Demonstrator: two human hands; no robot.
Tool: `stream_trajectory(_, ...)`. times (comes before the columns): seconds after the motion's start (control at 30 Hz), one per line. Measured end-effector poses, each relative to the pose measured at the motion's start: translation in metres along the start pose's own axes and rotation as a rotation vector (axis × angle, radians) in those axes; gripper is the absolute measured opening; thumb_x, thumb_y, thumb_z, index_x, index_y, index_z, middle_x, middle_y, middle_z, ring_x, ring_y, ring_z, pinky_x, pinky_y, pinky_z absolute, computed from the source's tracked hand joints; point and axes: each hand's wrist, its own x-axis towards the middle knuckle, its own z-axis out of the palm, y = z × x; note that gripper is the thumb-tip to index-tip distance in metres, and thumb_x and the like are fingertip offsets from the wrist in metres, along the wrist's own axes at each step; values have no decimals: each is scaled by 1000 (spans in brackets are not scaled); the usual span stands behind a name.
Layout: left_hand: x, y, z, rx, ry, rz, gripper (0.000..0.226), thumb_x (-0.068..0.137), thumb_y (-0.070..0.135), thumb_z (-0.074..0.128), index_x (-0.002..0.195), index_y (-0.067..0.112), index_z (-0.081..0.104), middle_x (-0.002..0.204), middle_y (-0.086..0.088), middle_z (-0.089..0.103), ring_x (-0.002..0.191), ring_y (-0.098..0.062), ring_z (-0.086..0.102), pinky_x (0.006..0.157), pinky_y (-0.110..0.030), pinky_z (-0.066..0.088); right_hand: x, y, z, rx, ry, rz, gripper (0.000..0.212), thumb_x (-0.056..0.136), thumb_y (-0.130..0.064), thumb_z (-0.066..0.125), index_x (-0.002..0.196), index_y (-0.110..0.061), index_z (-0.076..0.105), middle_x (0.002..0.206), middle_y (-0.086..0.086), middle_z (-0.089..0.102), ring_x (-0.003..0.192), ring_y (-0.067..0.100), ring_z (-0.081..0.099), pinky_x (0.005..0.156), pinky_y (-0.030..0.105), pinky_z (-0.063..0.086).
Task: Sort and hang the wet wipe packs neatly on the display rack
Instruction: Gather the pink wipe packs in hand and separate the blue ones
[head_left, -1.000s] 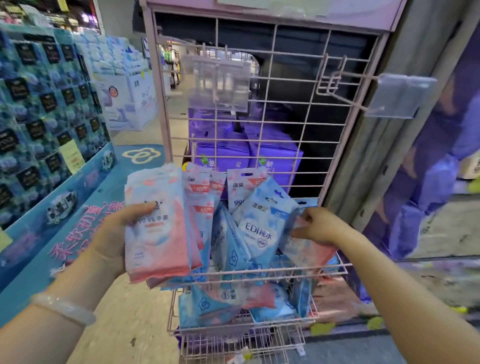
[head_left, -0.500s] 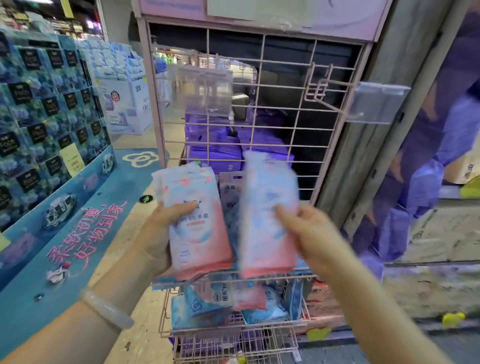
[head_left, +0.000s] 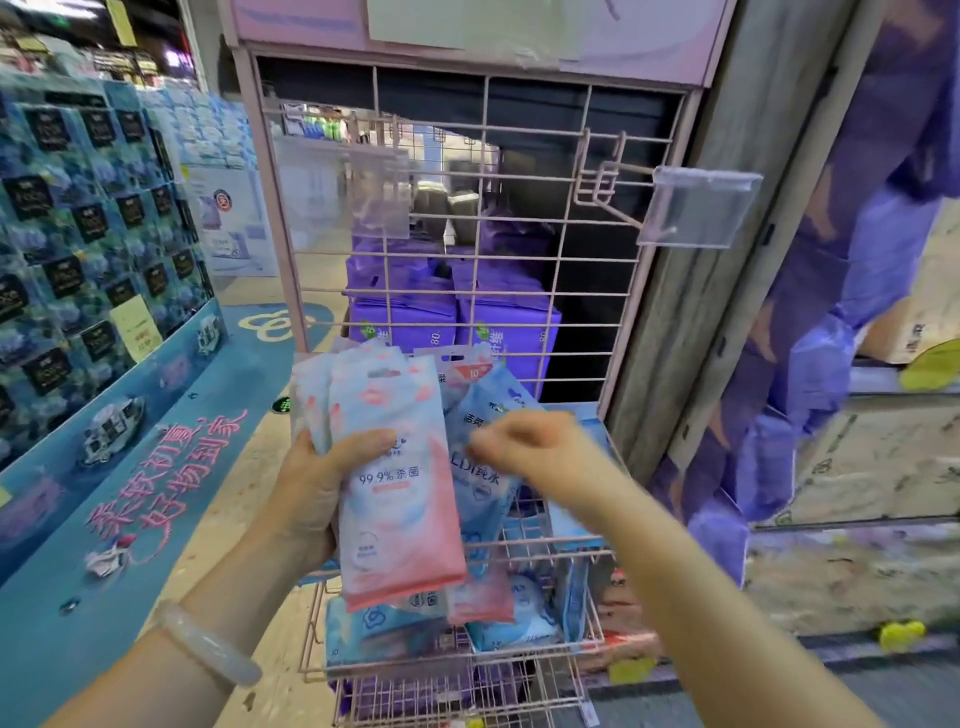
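Pink wire rack (head_left: 519, 270), grid back w/ bare hook (head_left: 618, 200) upper right. Wire basket (head_left: 582, 636) at rack's bottom holds glossy blue packs (head_left: 483, 467). Left hand (head_left: 317, 488) grips flat pink-white packs (head_left: 395, 483) over basket's front-left corner. Right hand (head_left: 535, 447) blurred, fingers curled at blue pack; grasp can't tell.

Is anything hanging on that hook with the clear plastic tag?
No, the hook with the clear tag is bare; no pack hangs from it.

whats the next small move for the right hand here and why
Probably pick another pink pack from the wire basket. The left hand grips a stack of pink packs, while the right hand, blurred, reaches toward the blue pack; the hook hangs bare.
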Motion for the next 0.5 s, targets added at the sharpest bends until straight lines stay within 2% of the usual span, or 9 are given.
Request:
stream_trajectory(0.03, -1, 1, -3, -27, 17, 5, 40, 52, 11, 70, 92, 14, 70, 76, -8, 76, 61, -24, 71, 53, -35, 57, 5, 9, -23, -12, 134, 4, 16, 77, -30, 68, 65, -20, 67, 66, -4, 67, 67, 8, 58, 69, 31, 50)
stream_trajectory(0.1, -2, 5, -11, -55, 48, 11, 32, 57, 12, 66, 88, 14, 71, 73, -6, 76, 59, -22, 71, 51, -34, 57, 18, 33, -65, -238, 421, 38, 10, 80, -16, 67, 71, -12, 70, 73, 9, 69, 70, 16, 58, 71, 32, 45)
stream_trajectory(0.13, -3, 8, -15, -63, 56, 11, 31, 59, 12, 64, 89, 14, 70, 73, -6, 76, 59, -22, 71, 52, -34, 57, 25, 45, -79, -393, 467, 73, 8, 81, -11, 65, 81, -7, 71, 82, 15, 71, 75, 21, 62, 73, 31, 44)
stream_trajectory(0.2, -5, 11, -19, -94, 53, -13, 28, 62, 14, 62, 89, 14, 70, 74, -8, 76, 60, -23, 71, 53, -35, 57, 44, 65, -93, -605, 384, 130, 20, 84, -7, 58, 101, -4, 67, 104, 18, 70, 94, 28, 64, 80, 30, 45)
stream_trajectory(0.27, -8, 11, -20, -123, 46, -51, 26, 63, 16, 61, 87, 12, 71, 74, -10, 75, 60, -24, 71, 53, -36, 57, 59, 74, -94, -772, 285, 125, 32, 87, -7, 51, 117, -10, 59, 122, 14, 62, 108, 30, 59, 86, 30, 44)
stream_trajectory(0.33, -11, 12, -19, -119, 50, -68, 29, 63, 17, 60, 89, 10, 69, 73, -11, 75, 60, -25, 71, 52, -35, 57, 67, 78, -92, -1001, 239, 105, 41, 87, -8, 48, 127, -17, 51, 134, 9, 53, 113, 30, 55, 87, 33, 45)
stream_trajectory(0.43, -12, 11, -16, -105, 57, -54, 30, 63, 15, 59, 91, 9, 66, 72, -11, 75, 58, -25, 70, 50, -35, 56, 68, 77, -86, -1267, 190, 104, 30, 86, -8, 48, 115, -17, 53, 126, 7, 50, 104, 32, 58, 72, 33, 44)
stream_trajectory(0.5, -13, 10, -14, -97, 71, -44, 30, 62, 14, 59, 92, 10, 65, 70, -10, 74, 57, -24, 70, 49, -34, 56, 70, 73, -81, -1327, 173, 97, 25, 84, -4, 47, 107, -11, 53, 119, 9, 49, 102, 32, 58, 65, 33, 38)
